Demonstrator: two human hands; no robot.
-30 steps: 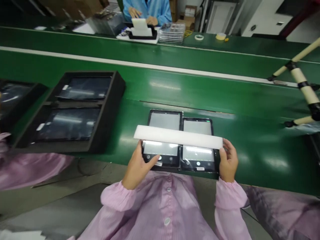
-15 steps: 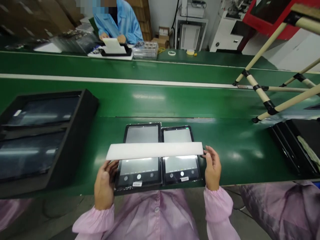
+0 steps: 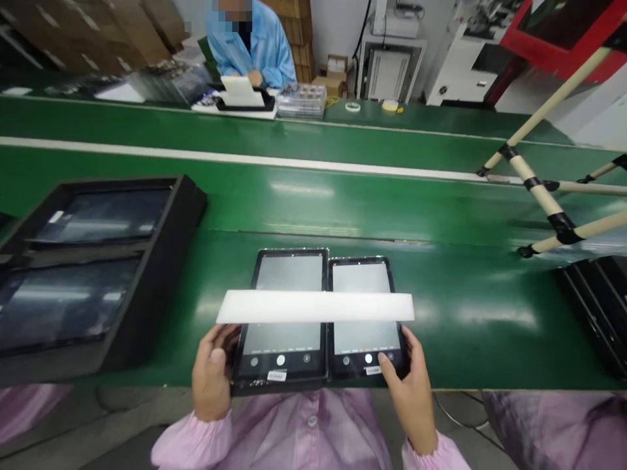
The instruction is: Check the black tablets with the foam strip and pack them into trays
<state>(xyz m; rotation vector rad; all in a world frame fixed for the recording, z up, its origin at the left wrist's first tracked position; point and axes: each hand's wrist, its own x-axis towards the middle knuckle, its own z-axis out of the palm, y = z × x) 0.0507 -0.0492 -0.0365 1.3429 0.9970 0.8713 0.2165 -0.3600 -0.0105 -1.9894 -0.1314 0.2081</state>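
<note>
Two black tablets lie side by side at the near edge of the green bench, screens lit pale grey: the left tablet [image 3: 287,320] and the right tablet [image 3: 365,313]. A long white foam strip [image 3: 316,306] rests across both screens. My left hand [image 3: 211,375] curls round the left tablet's near-left corner, thumb on its bezel. My right hand [image 3: 410,388] is at the right tablet's near-right corner, thumb pressed on the bottom of its screen.
A black foam tray [image 3: 147,274] holding two dark tablets sits on the bench at left. Black trays [image 3: 595,303] lie at the right edge under a pipe frame [image 3: 539,189]. Across the green conveyor [image 3: 313,196], a person in a blue coat [image 3: 249,46] works.
My right hand left the foam strip's right end and dropped to the right tablet's near corner, thumb on the screen. The view shifted slightly; tablets and strip stay put.
</note>
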